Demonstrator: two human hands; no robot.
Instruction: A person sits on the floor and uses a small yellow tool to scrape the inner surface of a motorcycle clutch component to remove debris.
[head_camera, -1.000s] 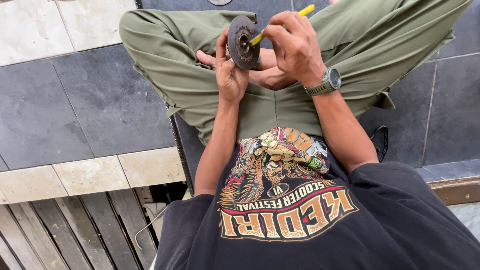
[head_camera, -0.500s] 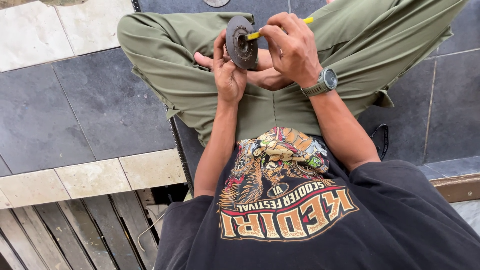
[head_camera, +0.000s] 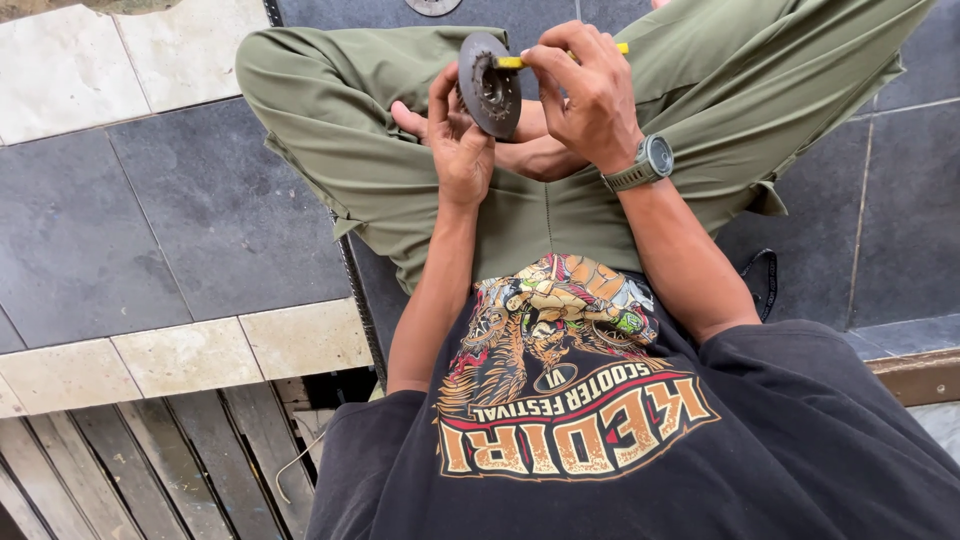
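My left hand (head_camera: 458, 140) holds a dark, rusty round metal disc (head_camera: 487, 86) upright by its rim, above my crossed legs in olive green trousers (head_camera: 350, 150). My right hand (head_camera: 585, 95) grips a thin yellow-handled tool (head_camera: 512, 61) and presses its tip against the disc's upper face. A grey wristwatch (head_camera: 652, 160) sits on my right wrist. The tool's far end shows yellow past my right fingers.
I sit on a floor of dark grey tiles (head_camera: 130, 230) bordered by pale stone tiles (head_camera: 190, 355). Weathered wooden slats (head_camera: 150, 460) lie at the lower left. Another round metal part (head_camera: 432, 6) lies on the floor at the top edge. A black strap (head_camera: 765, 280) rests by my right side.
The disc and both hands have stayed in nearly the same place. The yellow tool has tilted flatter, from pointing up to the right to lying almost level across the disc's top.
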